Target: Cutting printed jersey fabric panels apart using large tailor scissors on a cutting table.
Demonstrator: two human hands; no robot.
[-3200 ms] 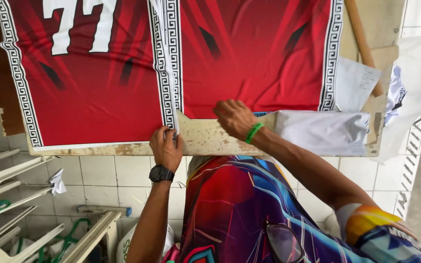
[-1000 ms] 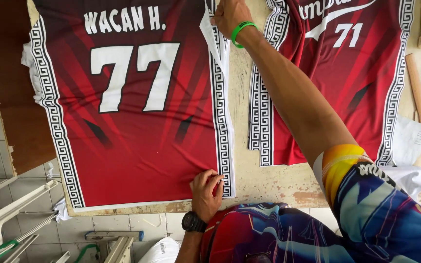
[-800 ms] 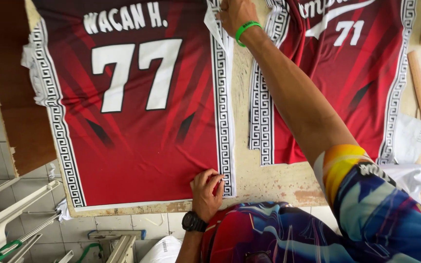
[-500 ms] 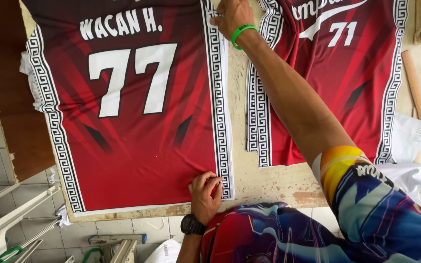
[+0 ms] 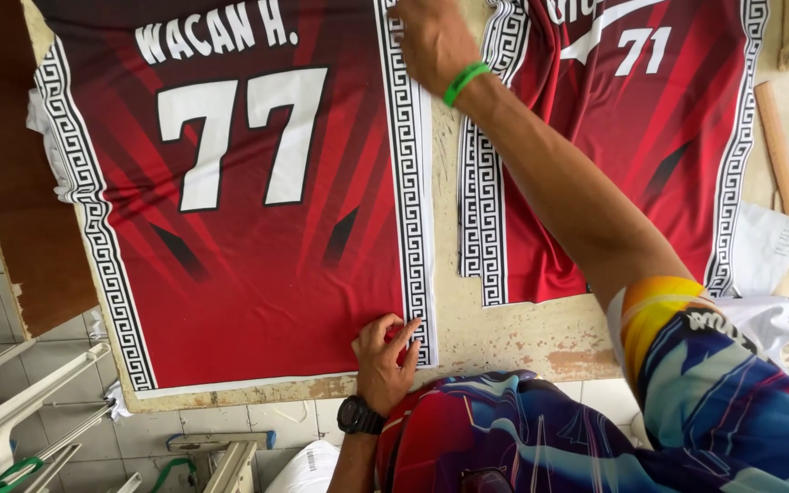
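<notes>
Our left hand (image 5: 387,354) pressed flat, fingers spread, on the 6 o'clock corner of the red jersey panel (image 5: 248,219) lying on the tabletop (image 5: 504,333). Our right hand (image 5: 433,41), at 12 o'clock, touched its patterned edge; we couldn't tell its grip.
</notes>
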